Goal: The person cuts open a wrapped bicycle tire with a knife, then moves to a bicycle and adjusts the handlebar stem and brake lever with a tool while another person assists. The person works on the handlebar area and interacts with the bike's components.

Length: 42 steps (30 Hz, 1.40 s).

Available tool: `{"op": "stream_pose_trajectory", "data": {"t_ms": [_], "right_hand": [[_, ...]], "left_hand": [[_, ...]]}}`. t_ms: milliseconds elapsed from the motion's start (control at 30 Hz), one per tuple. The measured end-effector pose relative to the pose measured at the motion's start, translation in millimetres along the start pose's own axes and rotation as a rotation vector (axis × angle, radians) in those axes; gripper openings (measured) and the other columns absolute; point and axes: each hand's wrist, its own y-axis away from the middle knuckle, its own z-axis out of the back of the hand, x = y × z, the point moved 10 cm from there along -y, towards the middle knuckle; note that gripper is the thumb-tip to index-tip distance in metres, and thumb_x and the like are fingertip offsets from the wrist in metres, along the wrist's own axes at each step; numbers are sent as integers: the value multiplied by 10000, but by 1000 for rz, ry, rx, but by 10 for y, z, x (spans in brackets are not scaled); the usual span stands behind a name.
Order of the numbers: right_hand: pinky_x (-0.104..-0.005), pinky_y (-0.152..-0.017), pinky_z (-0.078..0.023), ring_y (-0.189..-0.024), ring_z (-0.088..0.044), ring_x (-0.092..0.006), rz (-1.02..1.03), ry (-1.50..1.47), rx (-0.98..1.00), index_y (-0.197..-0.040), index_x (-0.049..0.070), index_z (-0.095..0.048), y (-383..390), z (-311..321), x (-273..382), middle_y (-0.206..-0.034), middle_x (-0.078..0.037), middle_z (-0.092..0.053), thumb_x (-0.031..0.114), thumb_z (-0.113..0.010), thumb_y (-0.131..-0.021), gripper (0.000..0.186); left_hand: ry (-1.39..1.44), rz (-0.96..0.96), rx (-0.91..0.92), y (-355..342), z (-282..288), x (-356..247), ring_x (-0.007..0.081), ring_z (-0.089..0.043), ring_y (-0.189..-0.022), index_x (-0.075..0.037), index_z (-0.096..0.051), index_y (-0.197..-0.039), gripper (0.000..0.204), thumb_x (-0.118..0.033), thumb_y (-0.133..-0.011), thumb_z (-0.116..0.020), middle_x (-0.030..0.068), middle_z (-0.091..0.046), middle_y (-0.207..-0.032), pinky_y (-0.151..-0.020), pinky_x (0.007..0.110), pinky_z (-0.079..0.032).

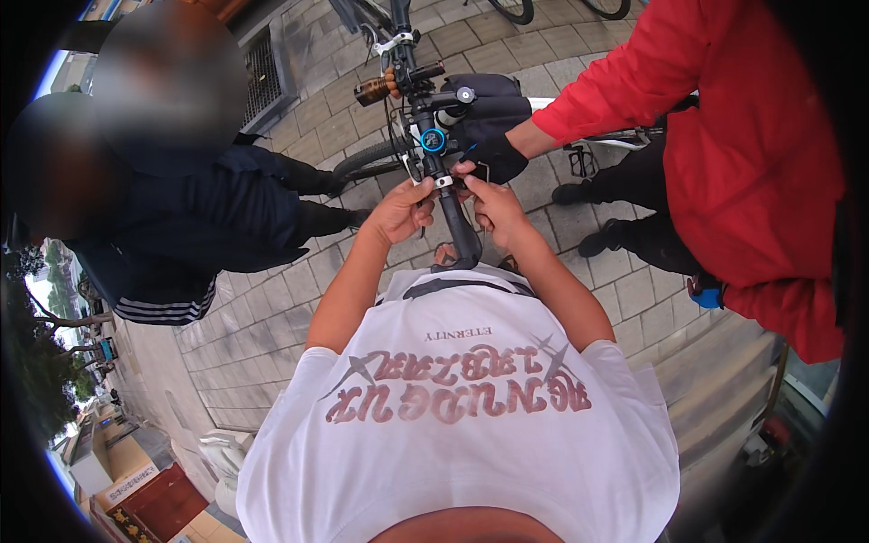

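My left hand (403,210) is closed at the left side of a bicycle handlebar (462,226), its thumb against a silver clamp (443,181) by the brake lever. My right hand (491,208) is closed just right of that clamp, pinching what looks like a thin bent metal tool (486,173). A co-worker's black-gloved hand (498,156) reaches from a red sleeve to the bar beside my fingers. Above the clamp are a blue-ringed round fitting (433,140) and an amber-and-black cylindrical accessory (371,90).
A person in dark clothing (181,244) stands at the left; the red-jacketed person (742,208) stands at the right. The bicycle's front wheel (362,163) rests on grey paving (299,335). Other bicycle wheels (516,11), a drain grate (261,68) and trees (32,344) show around the rim.
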Motion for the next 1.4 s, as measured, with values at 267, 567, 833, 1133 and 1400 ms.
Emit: {"op": "stream_pose_trajectory", "data": {"t_ms": [267, 567, 833, 1133, 1400], "right_hand": [[-269, -451, -186, -459, -305, -61, -196, -57, -42, -938, 108, -651, -46, 4, -81, -561, 102, -352, 423, -695, -944, 318], [-270, -467, -181, -476, -298, -69, -321, -95, 60, -933, 114, -608, -177, -36, -309, -569, 101, -314, 414, -702, -936, 315], [-284, -467, -205, -477, -300, -74, -310, -102, 69, -951, 115, -597, -168, -49, -291, -567, 100, -305, 414, -692, -943, 313], [-274, -478, -197, -488, -299, -65, -294, -119, 69, -925, 147, -614, -158, -84, -273, -578, 117, -310, 422, -670, -951, 282], [-262, -450, -199, -473, -313, -60, -291, -152, 19, -916, 164, -586, -149, -176, -211, -562, 100, -341, 441, -675, -963, 295]], "left_hand": [[1, 38, -78, 43, -111, -60, 48, -454, -526, -110, -678, -1106, 226, -290, -985, -741, -47, -629, -865, -479, 241, -376], [-33, -3, -243, 36, 145, -38, 78, -492, -527, -110, -569, -995, 312, -248, -902, -833, -19, -619, -842, -491, 281, -402], [-49, 1, -242, 69, 90, -54, 55, -474, -522, -94, -677, -1018, 205, -266, -960, -774, -46, -599, -779, -494, 254, -418], [-48, 28, -180, 114, -77, -106, 67, -507, -559, -119, -638, -1027, 246, -286, -940, -797, -45, -625, -875, -516, 265, -417], [97, 14, -127, 75, 73, -9, 102, -541, -592, -84, -625, -1053, 165, -219, -994, -699, 16, -648, -931, -558, 312, -452]]}}
